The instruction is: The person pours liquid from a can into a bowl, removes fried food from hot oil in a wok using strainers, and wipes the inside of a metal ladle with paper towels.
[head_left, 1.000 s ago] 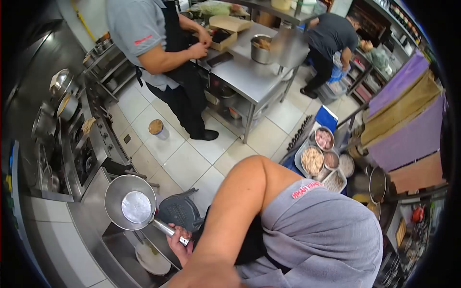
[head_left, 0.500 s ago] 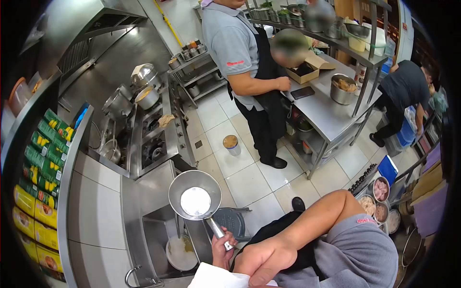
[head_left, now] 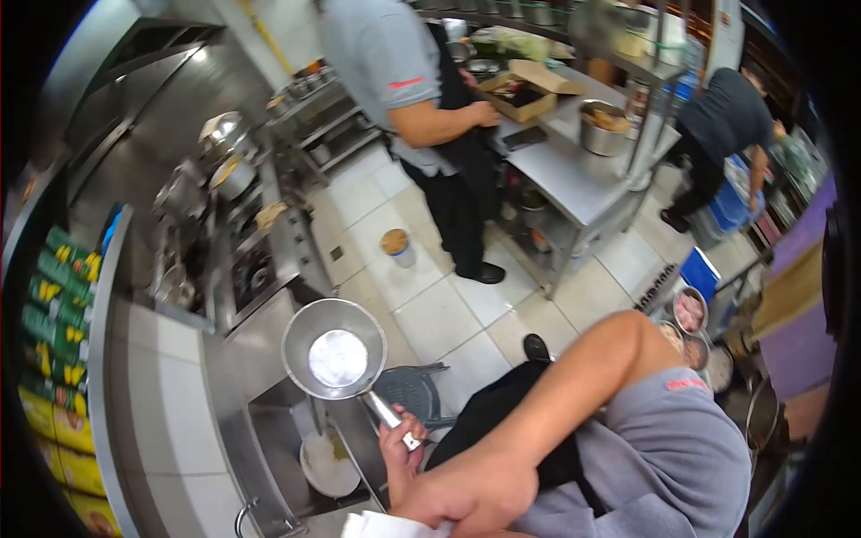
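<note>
A metal saucepan (head_left: 336, 351) with a shiny inner base is held above the sink's edge. My left hand (head_left: 401, 446) is closed around its silver handle. Lower down, my right arm crosses in front of my black apron, and my right hand (head_left: 475, 493) is closed on a white cloth (head_left: 381, 525) at the bottom edge. The cloth is partly cut off by the frame, and its contact with my left forearm cannot be made out. Below the saucepan, a white plate-like dish (head_left: 327, 468) with yellowish residue lies in the steel sink (head_left: 273, 421).
A stove (head_left: 256, 269) with pots stands beyond the sink. A tub (head_left: 395, 242) sits on the floor near a co-worker (head_left: 386, 72) at a steel table (head_left: 574, 184). Another person (head_left: 726, 117) bends over a blue bin. A dark stool (head_left: 408, 394) is beside the sink.
The view has shifted, so the surroundings appear farther left and higher. My left hand still grips the saucepan, and my right hand with the white cloth sits lower left in view.
</note>
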`<state>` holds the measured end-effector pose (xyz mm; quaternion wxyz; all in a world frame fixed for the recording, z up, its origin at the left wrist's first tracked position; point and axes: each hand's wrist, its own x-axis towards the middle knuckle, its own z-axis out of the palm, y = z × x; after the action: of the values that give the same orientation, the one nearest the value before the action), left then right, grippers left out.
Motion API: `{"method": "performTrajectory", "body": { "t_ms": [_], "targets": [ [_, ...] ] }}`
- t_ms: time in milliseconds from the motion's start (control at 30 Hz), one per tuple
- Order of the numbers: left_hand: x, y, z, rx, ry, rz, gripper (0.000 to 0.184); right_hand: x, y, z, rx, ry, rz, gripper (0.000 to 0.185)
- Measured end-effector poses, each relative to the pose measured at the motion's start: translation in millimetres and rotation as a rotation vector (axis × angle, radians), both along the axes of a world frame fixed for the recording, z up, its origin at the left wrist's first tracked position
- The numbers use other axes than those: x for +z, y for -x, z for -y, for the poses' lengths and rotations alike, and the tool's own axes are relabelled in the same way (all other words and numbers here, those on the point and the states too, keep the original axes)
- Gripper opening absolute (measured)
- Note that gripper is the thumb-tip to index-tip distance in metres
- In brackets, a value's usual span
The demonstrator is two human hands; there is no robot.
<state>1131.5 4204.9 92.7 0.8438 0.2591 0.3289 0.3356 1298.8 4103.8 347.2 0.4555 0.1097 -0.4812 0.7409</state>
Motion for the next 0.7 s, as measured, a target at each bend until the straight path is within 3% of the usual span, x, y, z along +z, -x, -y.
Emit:
{"method": "performTrajectory", "body": {
  "t_ms": [67,133,200,267,300,333,367,433,500,533,600,700],
  "targets": [
    [-7.3,2.6,-1.8,-0.01,0.013,0.001,0.039,-7.2,-25.6,-2.9,-0.046,-0.205,0.294,0.045],
    [-20.0,7.8,-4.1,-0.015,0.046,0.072,0.039,-7.3,-38.3,6.2,0.027,-0.122,0.44,0.037],
    [-16.1,7.8,-4.3,0.0,0.059,0.048,0.037,0.6,-49.5,4.1,0.061,-0.315,0.468,0.025],
    [-18.8,8.6,-5.4,-0.003,0.044,0.052,0.036,4.8,-58.4,8.1,-0.089,-0.497,0.278,0.023],
    [-20.6,8.5,-3.6,0.018,0.03,0.082,0.036,0.0,-68.2,6.4,-0.044,-0.592,0.24,0.022],
    [-20.1,9.5,-3.7,-0.007,0.035,0.098,0.036,5.3,-75.6,6.7,0.052,-0.583,0.217,0.024],
    [-19.2,6.9,-7.9,-0.043,0.032,0.121,0.035,-6.4,-91.0,12.2,0.195,-0.395,0.294,0.021],
    [-20.2,3.1,-8.1,-0.043,0.025,0.089,0.035,-33.2,-103.6,28.1,-0.01,-0.114,0.294,0.017],
    [-27.1,0.4,-11.8,-0.066,0.005,0.08,0.036,12.1,-96.8,40.2,-0.632,0.117,0.325,0.014],
    [-31.5,-0.6,-15.1,-0.084,0.015,0.105,0.036,14.2,-94.9,37.5,-0.793,0.2,0.357,0.014],
    [-24.0,-7.3,-17.4,-0.087,0.041,0.098,0.033,-1.9,-90.1,21.5,-0.892,0.167,0.428,0.014],
    [-28.1,-19.6,-25.1,-0.117,0.005,0.08,0.033,-29.6,-80.7,0.8,-0.769,-0.088,0.501,0.016]
  ]
}}
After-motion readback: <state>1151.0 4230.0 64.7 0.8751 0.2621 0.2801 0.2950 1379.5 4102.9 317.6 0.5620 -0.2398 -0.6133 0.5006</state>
